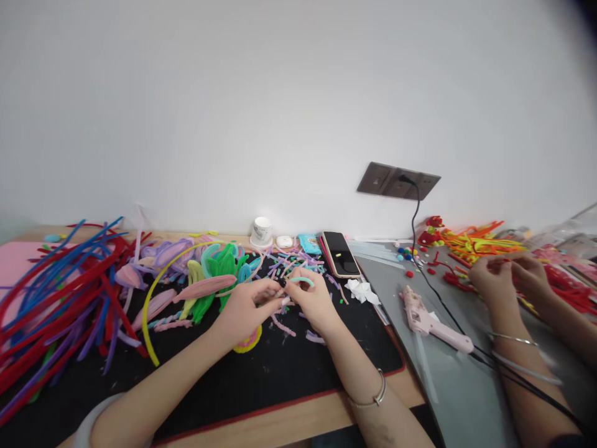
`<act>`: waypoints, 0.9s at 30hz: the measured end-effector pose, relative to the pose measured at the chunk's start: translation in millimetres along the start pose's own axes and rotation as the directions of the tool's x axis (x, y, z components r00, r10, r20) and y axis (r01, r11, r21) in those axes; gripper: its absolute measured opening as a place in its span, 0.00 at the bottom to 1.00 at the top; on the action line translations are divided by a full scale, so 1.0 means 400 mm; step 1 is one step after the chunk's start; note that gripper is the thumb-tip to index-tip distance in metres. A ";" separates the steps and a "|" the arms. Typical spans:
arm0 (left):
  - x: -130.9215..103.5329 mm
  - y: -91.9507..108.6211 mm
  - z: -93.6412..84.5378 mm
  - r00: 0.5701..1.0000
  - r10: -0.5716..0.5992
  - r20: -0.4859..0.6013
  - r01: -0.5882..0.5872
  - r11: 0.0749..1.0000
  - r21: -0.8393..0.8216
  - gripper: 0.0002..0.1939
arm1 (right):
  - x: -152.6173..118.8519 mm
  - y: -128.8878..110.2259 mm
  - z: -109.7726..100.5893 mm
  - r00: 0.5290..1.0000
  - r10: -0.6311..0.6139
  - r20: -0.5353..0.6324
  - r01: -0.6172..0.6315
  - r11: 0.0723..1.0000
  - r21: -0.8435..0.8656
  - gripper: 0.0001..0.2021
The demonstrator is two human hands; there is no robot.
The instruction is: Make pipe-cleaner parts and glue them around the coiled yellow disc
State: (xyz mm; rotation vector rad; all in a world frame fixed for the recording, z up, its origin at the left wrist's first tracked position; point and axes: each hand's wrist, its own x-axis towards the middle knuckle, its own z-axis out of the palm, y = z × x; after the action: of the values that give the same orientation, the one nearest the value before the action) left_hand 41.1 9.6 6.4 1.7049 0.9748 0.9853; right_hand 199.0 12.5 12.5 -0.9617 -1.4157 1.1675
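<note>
Two bare forearms reach in from the bottom edge, the left [163, 386] with a pale sleeve [96, 426] near the elbow, the right [357, 370] wearing a thin bracelet [381, 389]. They lean over a black mat [280, 379] with a red edge, on a wooden counter [280, 426]. At the centre, the left hand [254, 305] and right hand [310, 298] meet at the fingertips above the mat. The right hand pinches a short mint pipe cleaner [303, 282] that curves out over its fingers. The left hand's thumb and forefinger come close together beside it; whether they grip anything is too small to tell. Below the left hand lies a round yellow-and-pink piece [249, 342]. To the left are green loops [224, 264], a pink petal shape [205, 287], an arched yellow pipe cleaner [147, 305] and a large heap of red, blue and purple pipe cleaners [100, 292]. Behind the hands, cut snippets [317, 262] are scattered near a phone [340, 254], with a white cup [262, 230] by the wall. At right, a pink glue gun [433, 326] rests on a grey surface [448, 379], near another person's hands [495, 280].
</note>
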 end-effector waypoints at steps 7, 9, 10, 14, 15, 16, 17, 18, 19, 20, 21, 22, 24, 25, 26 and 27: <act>-0.008 0.019 -0.012 0.995 0.088 -0.038 -0.073 0.952 0.297 0.12 | -0.004 0.008 0.008 0.998 0.065 -0.001 -0.065 0.997 0.041 0.08; -0.004 0.022 -0.016 0.999 0.045 -0.001 -0.044 0.975 0.220 0.13 | -0.003 0.008 0.007 0.995 0.088 0.047 -0.094 0.986 0.138 0.08; -0.002 0.023 -0.018 1.000 0.020 0.020 -0.024 0.985 0.171 0.13 | -0.003 0.008 0.007 0.993 0.093 0.076 -0.105 0.979 0.176 0.09; 0.002 0.021 -0.018 0.994 -0.041 0.102 0.048 0.997 -0.068 0.14 | 0.001 0.009 0.003 0.977 0.128 0.170 -0.169 0.952 0.254 0.10; 0.002 0.020 -0.016 0.992 -0.045 0.117 0.059 0.991 -0.120 0.14 | 0.003 0.009 0.001 0.972 0.138 0.188 -0.186 0.945 0.268 0.11; 0.002 0.019 -0.015 0.990 -0.048 0.129 0.070 0.983 -0.172 0.14 | 0.004 0.011 0.000 0.969 0.143 0.202 -0.198 0.938 0.286 0.11; 0.001 0.018 -0.013 0.989 -0.049 0.143 0.081 0.971 -0.225 0.15 | 0.005 0.012 0.000 0.966 0.142 0.216 -0.205 0.930 0.305 0.11; 0.000 0.017 -0.011 0.985 -0.054 0.163 0.099 0.955 -0.281 0.15 | 0.006 0.014 0.000 0.964 0.137 0.229 -0.208 0.921 0.328 0.11; -0.001 0.016 -0.008 0.980 -0.061 0.189 0.124 0.932 -0.341 0.15 | 0.006 0.016 0.001 0.962 0.129 0.240 -0.210 0.911 0.354 0.11; -0.004 0.014 -0.004 0.972 -0.072 0.223 0.160 0.901 -0.404 0.15 | 0.005 0.018 0.003 0.960 0.119 0.252 -0.212 0.900 0.380 0.11; -0.007 0.012 -0.001 0.962 -0.087 0.258 0.203 0.862 -0.464 0.16 | 0.004 0.019 0.006 0.959 0.110 0.261 -0.212 0.889 0.405 0.11; -0.011 0.010 0.004 0.950 -0.108 0.295 0.253 0.818 -0.516 0.16 | 0.002 0.020 0.009 0.958 0.102 0.267 -0.212 0.879 0.427 0.11; -0.018 0.004 0.012 0.919 -0.157 0.362 0.357 0.721 -0.594 0.17 | -0.003 0.019 0.017 0.959 0.098 0.267 -0.216 0.863 0.457 0.12; -0.021 0.002 0.015 0.904 -0.175 0.390 0.399 0.674 -0.622 0.17 | -0.005 0.018 0.020 0.958 0.103 0.267 -0.221 0.859 0.462 0.12; -0.023 0.000 0.017 0.890 -0.188 0.416 0.433 0.635 -0.639 0.17 | -0.007 0.017 0.022 0.958 0.110 0.264 -0.226 0.857 0.463 0.13; -0.023 0.000 0.017 0.878 -0.194 0.438 0.457 0.612 -0.646 0.17 | -0.008 0.016 0.023 0.959 0.116 0.258 -0.227 0.859 0.458 0.14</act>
State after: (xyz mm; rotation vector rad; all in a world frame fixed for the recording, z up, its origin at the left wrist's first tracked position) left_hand 43.8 -1.0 2.9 0.8965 0.5149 0.6675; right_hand 190.3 9.4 5.6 -0.6194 -1.1301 1.7114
